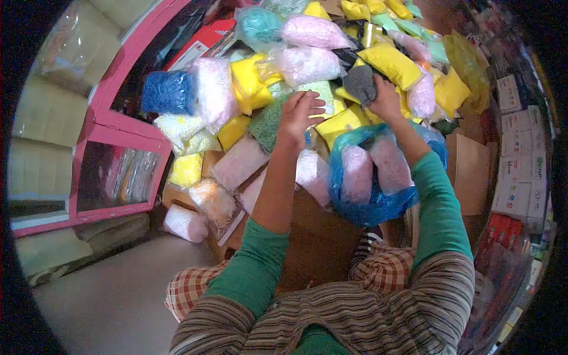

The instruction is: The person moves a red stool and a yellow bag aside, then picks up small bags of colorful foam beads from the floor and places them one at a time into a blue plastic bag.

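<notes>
My right hand grips a dark grey packet over the heap, near a yellow packet. My left hand is held above the pile with its fingers apart and nothing in it. Beneath it lies a green packet. Below my right forearm, an open blue plastic bag holds two pale pink packets. Another pink packet lies just left of the bag.
More packets lie around, among them a dark blue one and a white-pink one. A pink-framed cabinet stands at the left. White boxes are stacked at the right, beside a cardboard box.
</notes>
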Action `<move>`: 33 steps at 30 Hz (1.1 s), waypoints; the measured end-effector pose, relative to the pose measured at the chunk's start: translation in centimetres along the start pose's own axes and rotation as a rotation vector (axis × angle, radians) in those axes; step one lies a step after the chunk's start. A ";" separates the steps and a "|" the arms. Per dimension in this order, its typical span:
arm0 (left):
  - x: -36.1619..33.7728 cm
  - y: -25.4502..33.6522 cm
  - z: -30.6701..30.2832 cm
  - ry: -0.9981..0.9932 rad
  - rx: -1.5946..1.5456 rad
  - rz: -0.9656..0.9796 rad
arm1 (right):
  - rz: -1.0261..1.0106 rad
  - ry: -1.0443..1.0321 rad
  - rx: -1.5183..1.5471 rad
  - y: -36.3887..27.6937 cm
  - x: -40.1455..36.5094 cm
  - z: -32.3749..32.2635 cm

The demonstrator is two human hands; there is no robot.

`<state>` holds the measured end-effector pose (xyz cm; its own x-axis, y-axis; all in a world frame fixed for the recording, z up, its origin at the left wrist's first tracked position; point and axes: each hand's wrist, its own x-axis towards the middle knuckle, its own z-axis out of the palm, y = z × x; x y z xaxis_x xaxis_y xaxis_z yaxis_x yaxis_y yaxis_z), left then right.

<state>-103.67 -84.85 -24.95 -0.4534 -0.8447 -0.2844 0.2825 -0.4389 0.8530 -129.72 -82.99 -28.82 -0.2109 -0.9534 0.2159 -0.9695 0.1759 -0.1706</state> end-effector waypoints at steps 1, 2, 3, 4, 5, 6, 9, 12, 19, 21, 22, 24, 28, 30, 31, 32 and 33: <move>0.1 0.1 0.0 0.008 0.040 0.034 | -0.008 0.003 -0.006 -0.3 0.3 -1.0; 0.2 0.2 0.2 0.014 0.078 0.069 | 0.017 0.062 0.246 -0.6 0.6 -2.3; 0.2 0.2 0.5 0.010 0.064 0.075 | 0.042 0.121 0.495 -0.8 0.7 -3.8; 0.0 0.2 0.9 -0.021 0.169 0.163 | 0.071 0.120 0.709 -2.9 0.4 -6.4; -0.1 0.1 1.3 -0.052 0.276 0.253 | 0.166 -0.058 0.879 -4.8 -0.2 -8.8; -0.4 0.1 1.9 -0.126 0.173 0.292 | 0.264 -0.222 1.040 -6.3 -0.4 -10.6; -0.8 -1.4 2.9 -0.159 0.125 0.449 | -0.032 -0.228 0.636 -9.0 -1.4 -7.8; 0.2 -2.0 1.9 0.092 -0.432 0.192 | -0.272 0.010 0.381 -11.8 -3.0 -9.6; -1.7 4.7 0.2 -0.230 -0.734 0.037 | -0.797 0.106 0.441 -15.0 -6.4 -9.8; -2.0 5.3 1.6 -0.194 -0.735 -0.062 | -0.718 0.060 0.470 -14.7 -5.3 -11.4; -1.5 4.5 1.7 -0.275 -0.663 0.034 | -0.722 0.099 0.535 -14.5 -4.4 -12.1; -0.9 3.6 1.8 -0.300 -0.594 0.027 | -0.663 0.106 0.564 -14.3 -3.1 -12.6; -1.0 2.9 2.7 -0.271 -0.281 -0.001 | -0.562 0.151 0.564 -13.6 -0.4 -13.7; -1.4 2.6 2.9 -0.176 -0.113 -0.032 | -0.538 0.234 0.570 -13.1 1.0 -12.9; -1.7 2.4 2.9 -0.129 -0.034 -0.050 | -0.443 0.141 0.754 -12.5 2.3 -12.1; -1.9 2.2 2.8 -0.089 0.039 -0.073 | -0.099 -0.132 0.768 -12.6 2.7 -13.9; -1.1 1.2 1.5 -0.099 0.028 -0.199 | -0.006 -0.094 0.838 -12.8 3.0 -15.4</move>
<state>-104.07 -84.04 -22.94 -0.5788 -0.7078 -0.4049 0.1566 -0.5838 0.7967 -119.88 -84.36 -11.18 -0.1592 -0.9766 0.1446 -0.5497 -0.0340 -0.8346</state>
